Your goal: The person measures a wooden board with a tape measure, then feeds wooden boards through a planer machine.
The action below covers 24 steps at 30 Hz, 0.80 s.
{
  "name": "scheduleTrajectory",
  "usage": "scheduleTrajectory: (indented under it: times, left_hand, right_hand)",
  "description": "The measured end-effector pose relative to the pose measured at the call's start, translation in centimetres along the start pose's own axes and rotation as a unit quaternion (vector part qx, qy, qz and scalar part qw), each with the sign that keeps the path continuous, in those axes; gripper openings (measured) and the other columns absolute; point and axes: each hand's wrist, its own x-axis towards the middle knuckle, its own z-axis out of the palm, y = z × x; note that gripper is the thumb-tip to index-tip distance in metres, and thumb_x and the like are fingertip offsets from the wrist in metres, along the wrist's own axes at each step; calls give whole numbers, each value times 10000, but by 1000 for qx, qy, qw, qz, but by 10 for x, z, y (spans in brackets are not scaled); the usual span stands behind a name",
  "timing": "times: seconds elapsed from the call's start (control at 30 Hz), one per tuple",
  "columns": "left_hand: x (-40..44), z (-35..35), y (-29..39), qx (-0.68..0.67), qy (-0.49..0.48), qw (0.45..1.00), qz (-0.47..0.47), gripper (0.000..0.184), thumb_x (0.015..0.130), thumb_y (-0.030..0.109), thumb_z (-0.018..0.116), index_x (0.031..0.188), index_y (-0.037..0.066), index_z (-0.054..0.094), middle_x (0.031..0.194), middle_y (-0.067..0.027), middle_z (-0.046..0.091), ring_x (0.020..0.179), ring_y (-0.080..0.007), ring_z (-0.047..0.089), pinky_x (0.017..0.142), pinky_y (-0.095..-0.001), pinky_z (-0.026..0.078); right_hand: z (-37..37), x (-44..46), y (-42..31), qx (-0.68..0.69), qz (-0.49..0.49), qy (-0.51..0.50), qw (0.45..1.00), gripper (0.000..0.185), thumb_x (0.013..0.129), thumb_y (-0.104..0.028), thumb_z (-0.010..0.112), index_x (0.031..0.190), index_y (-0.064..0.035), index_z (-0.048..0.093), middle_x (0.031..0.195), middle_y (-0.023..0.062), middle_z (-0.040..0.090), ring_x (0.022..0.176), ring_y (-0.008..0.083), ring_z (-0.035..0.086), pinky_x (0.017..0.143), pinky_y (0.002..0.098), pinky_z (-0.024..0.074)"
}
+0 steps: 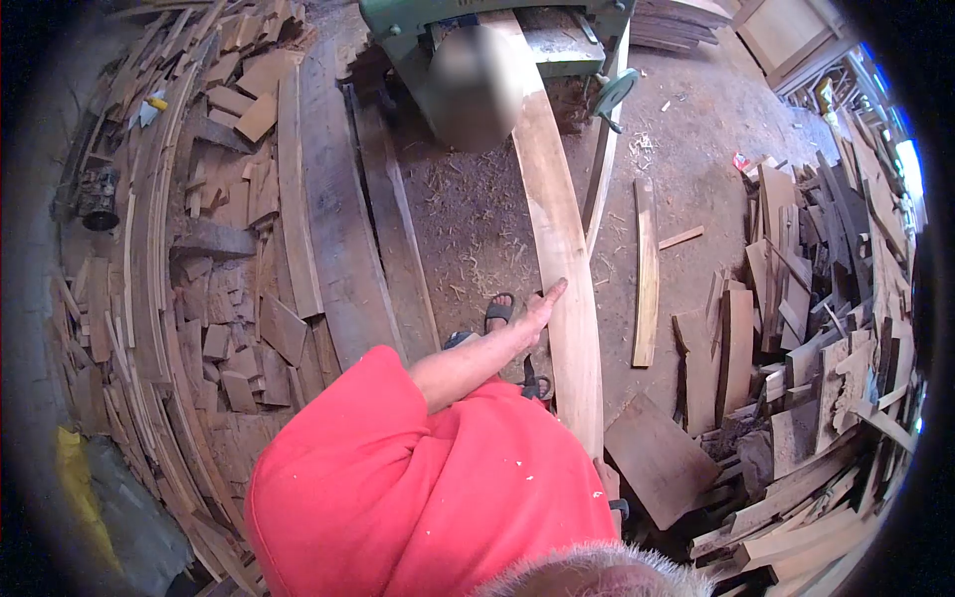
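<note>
A long pale wooden plank (560,219) runs from a green woodworking machine (398,30) down toward my red shirt. My left hand (540,312) is closed on the plank's left edge, with a digit along the top face; the parts beneath are hidden. Close to the near end of the plank, a sliver of my right hand (606,478) shows beside the shirt, a dark band at the wrist. Its fingers are hidden. The far end of the plank lies at the machine's table (562,62), partly behind a blurred round patch.
A handwheel (615,97) sticks out on the machine's right. Boards (338,199) and offcuts (227,338) are heaped at left. More scrap wood (796,328) fills the right side. A narrow board (646,274) lies on the shaving-strewn floor. My sandalled foot (499,310) is left of the plank.
</note>
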Motion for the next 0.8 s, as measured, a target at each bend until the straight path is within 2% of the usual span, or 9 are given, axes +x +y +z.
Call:
scheduleTrajectory:
  times: [0.07, 0.2, 0.4, 0.47, 0.7, 0.8]
  left_hand:
    - [16, -1, -14, 8, -1, 1000, 1, 1041, 725, 757, 630, 1339, -66, 467, 1342, -183, 535, 1288, -270, 459, 1101, -410, 303]
    - [10, -3, -13, -7, -33, 999, -4, 1047, 725, 757, 630, 1337, -76, 463, 1354, -182, 526, 1288, -268, 456, 1099, -401, 304]
    - [0, -2, -9, -3, -38, 999, -6, 1020, 754, 751, 601, 1343, -70, 461, 1354, -180, 528, 1274, -268, 466, 1095, -383, 309]
    - [-1, -3, -8, 24, -25, 999, -13, 1009, 767, 753, 581, 1359, -54, 453, 1350, -176, 531, 1281, -269, 460, 1101, -382, 298]
    - [13, -5, -22, -4, -42, 999, -22, 1039, 751, 779, 566, 1358, -57, 455, 1348, -173, 532, 1308, -255, 429, 1118, -372, 268]
    - [14, -5, -22, 22, -18, 999, -30, 1030, 750, 782, 564, 1351, -50, 469, 1357, -173, 524, 1302, -257, 436, 1123, -366, 258]
  right_hand:
    - [3, 5, -7, -40, 18, -1, 999, 484, 910, -431, 611, 654, -24, 561, 667, -51, 502, 647, 83, 432, 569, 282, 352]
    - [7, 13, -12, -32, 10, -1, 999, 521, 906, -457, 596, 617, -29, 520, 621, -45, 469, 606, 93, 407, 535, 305, 318]
    - [12, 19, -27, -76, 8, 8, 997, 564, 902, -498, 576, 611, -19, 516, 599, -5, 468, 592, 112, 406, 536, 338, 329]
    - [12, 28, -22, -105, -43, -11, 993, 566, 896, -510, 580, 626, -15, 529, 606, 3, 480, 607, 122, 429, 553, 341, 357]
    - [13, 33, -30, -99, -34, -11, 994, 554, 891, -508, 590, 671, -2, 546, 632, 35, 506, 631, 137, 461, 580, 337, 389]
    - [12, 28, -36, -90, -39, -3, 995, 540, 887, -500, 599, 693, 2, 557, 644, 39, 524, 637, 134, 464, 586, 333, 395]
